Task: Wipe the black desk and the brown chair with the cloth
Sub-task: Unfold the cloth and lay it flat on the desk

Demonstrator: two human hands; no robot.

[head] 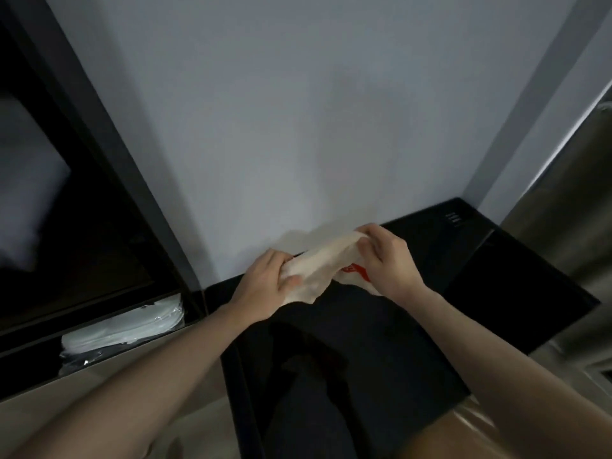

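While the cloth (318, 266) is held in the air between both hands, just above the black desk (516, 276) near its back edge at the wall (298, 111), the step in hand appears to be gathering or folding it into a pad before wiping. The left hand (265, 286), at about 8 o'clock from the cloth's middle, has its fingers curled round one bunched end; the right hand (384, 256), at about 2 o'clock, pinches the other end between thumb and fingers. To do this well, fold the cloth flat into a firm, palm-sized pad, then lay it down and stroke in overlapping passes from the wall edge at 12 o'clock toward the front at 6 o'clock. A red printed mark (356, 271) shows on the cloth below the right hand; it is too blurred to read. A tan, glossy surface at 5 o'clock may be the brown chair (477, 422); this cannot be confirmed.
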